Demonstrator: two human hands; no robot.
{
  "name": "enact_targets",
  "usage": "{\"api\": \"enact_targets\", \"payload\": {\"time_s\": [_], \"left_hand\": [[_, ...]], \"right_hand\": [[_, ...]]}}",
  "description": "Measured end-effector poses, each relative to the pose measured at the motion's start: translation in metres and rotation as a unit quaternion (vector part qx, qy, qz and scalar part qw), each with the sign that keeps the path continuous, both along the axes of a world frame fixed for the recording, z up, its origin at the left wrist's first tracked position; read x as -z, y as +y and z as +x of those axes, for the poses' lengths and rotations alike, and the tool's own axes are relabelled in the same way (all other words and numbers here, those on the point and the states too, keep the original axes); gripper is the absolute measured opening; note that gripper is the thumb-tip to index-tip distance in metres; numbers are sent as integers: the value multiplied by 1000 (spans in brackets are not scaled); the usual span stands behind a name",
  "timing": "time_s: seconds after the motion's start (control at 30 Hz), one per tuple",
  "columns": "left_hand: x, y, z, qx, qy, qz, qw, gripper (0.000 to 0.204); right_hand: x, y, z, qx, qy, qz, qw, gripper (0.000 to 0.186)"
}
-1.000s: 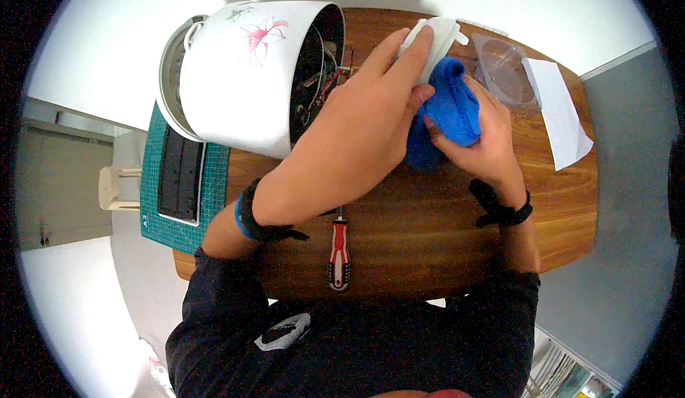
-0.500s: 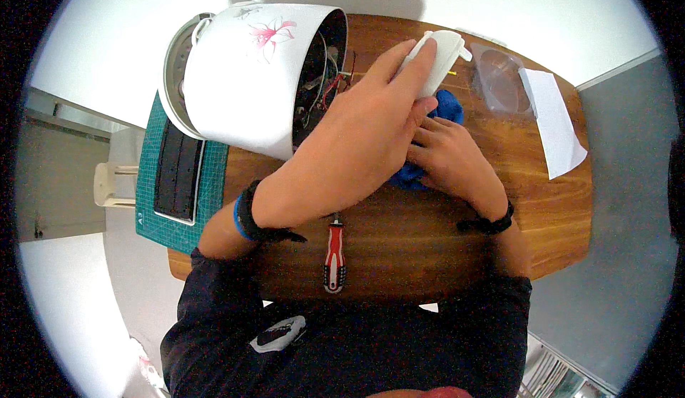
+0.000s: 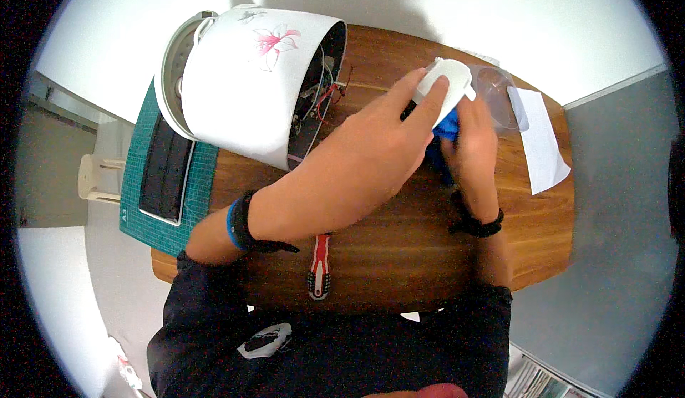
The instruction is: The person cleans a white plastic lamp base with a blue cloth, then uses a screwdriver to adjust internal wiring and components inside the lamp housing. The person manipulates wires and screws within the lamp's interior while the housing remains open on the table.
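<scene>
My left hand (image 3: 378,141) grips a white, rounded plastic piece (image 3: 457,78) above the right half of the table. Against the underside of that piece is a bunched blue cloth (image 3: 448,125), held in my right hand (image 3: 477,152), whose fingers are curled and slightly blurred. Left of my hands, a white rice cooker (image 3: 235,91) with a pink flower print lies on its side. Its bottom is uncovered, and loose red and pale wires (image 3: 328,95) show inside. A red, white and black screwdriver handle (image 3: 320,269) points toward me; my left forearm covers its shaft.
A green cutting mat (image 3: 200,191) at the left bears a black, ridged rectangular case (image 3: 165,173). To the right are a clear plastic container (image 3: 499,98) and a white paper sheet (image 3: 546,148) on the wooden table (image 3: 399,255). A pale stool (image 3: 100,177) stands beyond the left edge.
My right hand has risen from the table with the blue cloth to the white plastic piece. The piece has tilted and come slightly lower and right. The whole view has shifted a little.
</scene>
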State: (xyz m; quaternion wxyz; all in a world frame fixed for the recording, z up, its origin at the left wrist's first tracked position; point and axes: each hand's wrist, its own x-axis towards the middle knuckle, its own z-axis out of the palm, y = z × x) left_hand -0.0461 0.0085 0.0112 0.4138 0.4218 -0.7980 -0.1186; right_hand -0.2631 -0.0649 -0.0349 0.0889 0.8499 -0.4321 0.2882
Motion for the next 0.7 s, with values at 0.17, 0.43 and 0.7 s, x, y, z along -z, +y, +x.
{"api": "enact_targets", "payload": {"time_s": [0.17,0.43,0.7], "left_hand": [[5,-2,-4,15,1,-36,999,66],[-3,7,2,2,-43,-47,998,75],[1,4,4,-49,-138,-76,986,57]], "right_hand": [[9,5,-12,-118,106,213,964,47],[-54,6,-49,58,-18,303,951,45],[-96,19,-83,122,-83,255,956,29]]}}
